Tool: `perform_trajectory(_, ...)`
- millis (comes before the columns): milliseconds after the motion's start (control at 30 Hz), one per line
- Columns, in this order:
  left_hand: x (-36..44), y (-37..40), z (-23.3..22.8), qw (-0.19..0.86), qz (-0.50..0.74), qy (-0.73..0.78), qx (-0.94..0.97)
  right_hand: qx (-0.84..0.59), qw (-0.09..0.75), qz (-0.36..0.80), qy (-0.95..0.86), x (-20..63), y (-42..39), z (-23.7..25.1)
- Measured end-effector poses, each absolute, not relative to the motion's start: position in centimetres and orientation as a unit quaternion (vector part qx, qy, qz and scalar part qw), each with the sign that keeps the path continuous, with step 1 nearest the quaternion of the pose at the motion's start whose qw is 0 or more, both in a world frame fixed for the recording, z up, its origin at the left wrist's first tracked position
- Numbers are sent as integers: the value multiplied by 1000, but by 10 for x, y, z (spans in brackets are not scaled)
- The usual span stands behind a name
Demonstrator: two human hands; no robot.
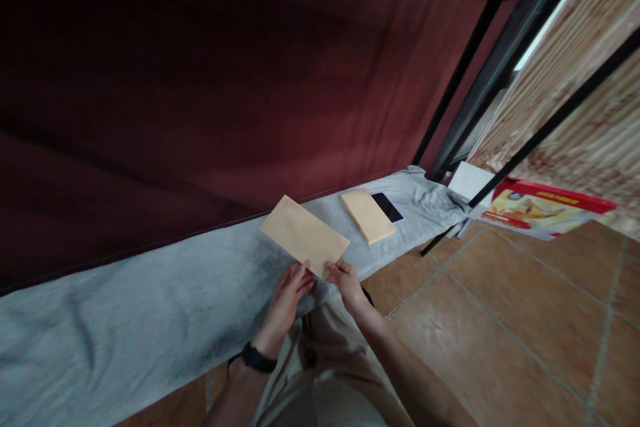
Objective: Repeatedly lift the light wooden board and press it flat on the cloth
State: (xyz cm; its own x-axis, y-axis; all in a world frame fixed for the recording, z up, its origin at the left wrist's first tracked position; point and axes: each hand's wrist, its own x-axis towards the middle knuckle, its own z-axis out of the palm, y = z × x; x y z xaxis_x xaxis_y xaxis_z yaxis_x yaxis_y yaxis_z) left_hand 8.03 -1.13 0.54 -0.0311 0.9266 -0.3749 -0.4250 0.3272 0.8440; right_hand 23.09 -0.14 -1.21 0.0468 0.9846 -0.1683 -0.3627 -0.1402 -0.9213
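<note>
A tan paper envelope (304,230) is held up over the grey cloth, tilted, with small reddish print near two of its corners. My left hand (291,285) grips its near edge, thumb on top and fingers curled beneath. Close beside it, my right hand (344,277) pinches the near right corner between thumb and fingers. To the right lies a neat stack of similar tan envelopes (369,215), flat on the cloth. A dark-screened phone (387,207) rests against the far right side of that stack, partly covered by it.
Grey cloth (150,307) covers a long narrow surface before me. Behind it hangs a dark red fabric (300,113). Black metal bars (457,80) rise at the right. A red and yellow printed box (543,208) and a white sheet (470,181) are beyond, above a tiled floor (500,307).
</note>
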Motion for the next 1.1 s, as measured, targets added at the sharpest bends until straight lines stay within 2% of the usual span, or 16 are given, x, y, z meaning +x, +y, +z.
perform_trajectory(133,84,-11,2,640,518,497,274,-440,526,673,-277,227,-15,-13)
perform_trajectory(267,73,-1,1,605,487,553,302,-433,458,713,-308,234,-23,-18)
perform_trajectory(333,65,5,-2,580,474,580,321,-446,428,698,-362,239,-24,-24)
perform_trajectory(400,57,12,-6,558,453,601,349,-491,415,618,-452,245,-25,-31)
perform_trajectory(500,48,18,-13,537,428,620,379,-563,390,389,-616,251,-27,-35)
perform_trajectory(567,44,21,-19,519,418,634,393,-547,349,253,-717,253,-28,-35)
perform_trajectory(633,40,23,-25,497,404,649,410,-495,300,179,-795,254,-28,-34)
perform_trajectory(733,34,23,-32,439,372,683,450,-449,250,137,-847,253,-29,-38)
perform_trajectory(867,37,18,-33,266,346,704,560,-448,234,121,-854,252,-30,-47)
perform_trajectory(967,54,21,-33,191,335,617,686,-446,234,113,-856,252,-30,-50)
perform_trajectory(1100,74,47,-40,145,248,519,805,-447,241,106,-855,252,-29,-52)
